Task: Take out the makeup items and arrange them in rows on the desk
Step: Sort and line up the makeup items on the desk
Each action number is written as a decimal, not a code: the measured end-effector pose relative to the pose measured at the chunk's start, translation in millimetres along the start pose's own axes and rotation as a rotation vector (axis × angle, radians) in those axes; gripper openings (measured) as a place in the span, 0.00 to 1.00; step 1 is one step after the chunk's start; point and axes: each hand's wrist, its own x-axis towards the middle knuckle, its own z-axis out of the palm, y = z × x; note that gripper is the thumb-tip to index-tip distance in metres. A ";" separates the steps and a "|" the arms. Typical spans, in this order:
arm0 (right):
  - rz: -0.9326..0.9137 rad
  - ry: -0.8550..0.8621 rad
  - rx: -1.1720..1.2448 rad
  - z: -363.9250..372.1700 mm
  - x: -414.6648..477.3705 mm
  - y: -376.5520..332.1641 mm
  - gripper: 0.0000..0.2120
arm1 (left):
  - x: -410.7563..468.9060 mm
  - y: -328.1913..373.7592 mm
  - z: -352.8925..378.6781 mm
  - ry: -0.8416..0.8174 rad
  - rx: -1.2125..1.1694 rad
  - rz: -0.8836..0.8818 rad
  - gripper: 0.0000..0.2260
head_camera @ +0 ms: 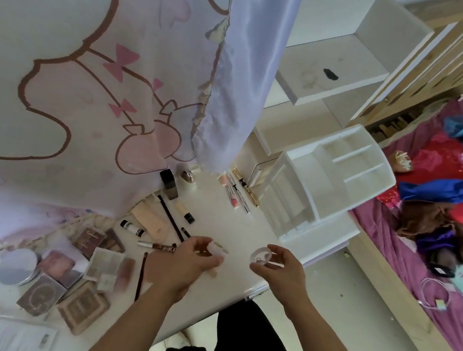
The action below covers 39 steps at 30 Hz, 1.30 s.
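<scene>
Head view: the white organizer [326, 181] looks empty. Palettes [86, 240], tubes [234, 200] and brushes [171, 217] lie spread on the desk [244, 229] left of it, loosely rowed. In front of the organizer, the left hand [189, 257] pinches a blurred pale item [216, 250] and the right hand [281, 267] grips a clear round jar [260, 256]. Both probably still need placing.

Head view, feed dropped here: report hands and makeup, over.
Left hand pinches small pale item. Right hand holds round clear jar. White organizer visible slots empty. Nothing blocking desk under hands.
</scene>
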 end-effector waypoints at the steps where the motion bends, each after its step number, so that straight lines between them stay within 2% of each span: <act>1: 0.038 0.023 -0.003 -6.3 5.7 9.2 0.26 | 9.1 -1.8 12.9 -0.006 0.027 0.010 0.20; 6: 0.151 0.106 -0.032 -26.9 37.6 44.9 0.29 | 58.0 -9.2 67.3 0.025 0.237 0.124 0.18; 16: 0.216 0.146 -0.060 -33.8 90.6 69.3 0.26 | 143.4 -28.0 136.4 0.093 0.494 0.203 0.20; 21: 0.248 0.165 -0.134 -30.7 101.4 83.3 0.26 | 152.9 -47.3 143.2 0.053 0.658 0.222 0.20; 24: 0.260 0.179 -0.131 -36.3 104.2 89.2 0.27 | 156.1 -47.3 147.5 -0.009 0.663 0.213 0.22; 27: 0.305 0.207 -0.181 -52.0 96.6 94.6 0.23 | 142.8 -46.6 153.1 -0.016 0.620 0.215 0.12; 29: 0.315 0.220 -0.229 -53.0 87.8 96.5 0.18 | 128.9 -48.9 142.9 0.036 0.632 0.204 0.07; 34: 0.175 0.128 -0.285 -4.9 73.0 84.9 0.14 | 91.2 -53.5 72.1 0.315 0.755 0.273 0.14; 36: 0.091 0.045 -0.322 19.7 69.1 77.4 0.14 | 74.0 -56.5 39.7 0.413 0.848 0.362 0.09; 39: -0.027 -0.063 -0.412 49.6 58.7 73.6 0.13 | 52.5 -81.1 -0.5 0.376 0.860 0.388 0.03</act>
